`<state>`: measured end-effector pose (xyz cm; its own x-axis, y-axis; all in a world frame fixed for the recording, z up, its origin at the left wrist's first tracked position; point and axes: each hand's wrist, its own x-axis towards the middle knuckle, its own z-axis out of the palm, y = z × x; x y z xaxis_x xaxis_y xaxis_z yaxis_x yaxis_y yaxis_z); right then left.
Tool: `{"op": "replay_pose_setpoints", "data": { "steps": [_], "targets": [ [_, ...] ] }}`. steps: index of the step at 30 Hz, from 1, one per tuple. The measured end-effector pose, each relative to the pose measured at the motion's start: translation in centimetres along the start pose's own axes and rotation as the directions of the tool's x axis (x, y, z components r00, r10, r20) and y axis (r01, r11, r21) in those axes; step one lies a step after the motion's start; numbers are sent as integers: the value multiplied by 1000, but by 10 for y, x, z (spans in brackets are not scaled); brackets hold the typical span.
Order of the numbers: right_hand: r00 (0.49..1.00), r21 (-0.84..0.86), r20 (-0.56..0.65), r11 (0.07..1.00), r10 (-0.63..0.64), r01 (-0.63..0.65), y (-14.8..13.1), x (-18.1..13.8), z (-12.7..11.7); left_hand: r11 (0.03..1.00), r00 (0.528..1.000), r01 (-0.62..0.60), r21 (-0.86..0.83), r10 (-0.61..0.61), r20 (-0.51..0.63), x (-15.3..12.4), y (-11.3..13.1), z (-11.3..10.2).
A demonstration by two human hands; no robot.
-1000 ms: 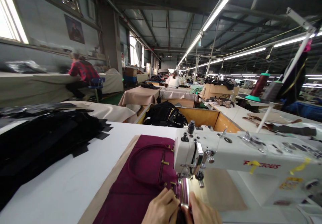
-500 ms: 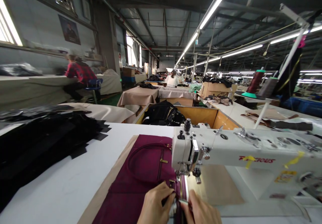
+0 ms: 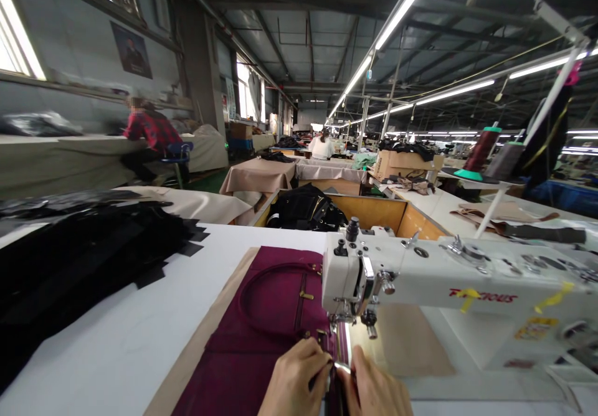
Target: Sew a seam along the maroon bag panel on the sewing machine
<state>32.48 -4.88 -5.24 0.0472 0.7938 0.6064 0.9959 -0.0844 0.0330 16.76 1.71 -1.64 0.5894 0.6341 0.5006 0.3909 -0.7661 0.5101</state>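
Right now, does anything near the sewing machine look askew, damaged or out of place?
Nothing stands out. The maroon bag panel lies flat under the sewing machine; left hand and right hand pinch its edge.

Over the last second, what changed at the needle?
Little. Both hands, left hand and right hand, stay pinched on the maroon bag panel just before the sewing machine foot, shifting only slightly. Black pieces unmoved.
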Motion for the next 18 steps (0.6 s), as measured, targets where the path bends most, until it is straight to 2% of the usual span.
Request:
{"op": "replay_pose_setpoints", "data": {
  "steps": [3, 5, 7, 10, 14, 18],
  "targets": [
    [999, -8, 11, 999, -40, 40, 0, 2, -4, 990, 991, -128, 59, 130, -31, 0, 1, 0],
    [998, -5, 26, 998, -57, 57, 1, 3, -7, 986, 987, -155, 63, 158, -42, 0, 2, -1],
    [997, 8, 43, 998, -66, 66, 3, 4, -8, 993, 993, -112, 22, 113, -41, 1, 3, -1],
    [996, 43, 55, 997, -67, 65, 5, 4, -7, 998, 1000, 18, -64, -19, -20, 3, 3, -2],
    [992, 77, 32, 990, -118, 116, 9, 6, -5, 975, 986, 163, -153, -165, -2, 9, 2, -6],
    [990, 110, -14, 983, -144, 144, 12, 8, -7, 954, 970, 240, -181, -242, 10, 12, 2, -9]
  ]
}}
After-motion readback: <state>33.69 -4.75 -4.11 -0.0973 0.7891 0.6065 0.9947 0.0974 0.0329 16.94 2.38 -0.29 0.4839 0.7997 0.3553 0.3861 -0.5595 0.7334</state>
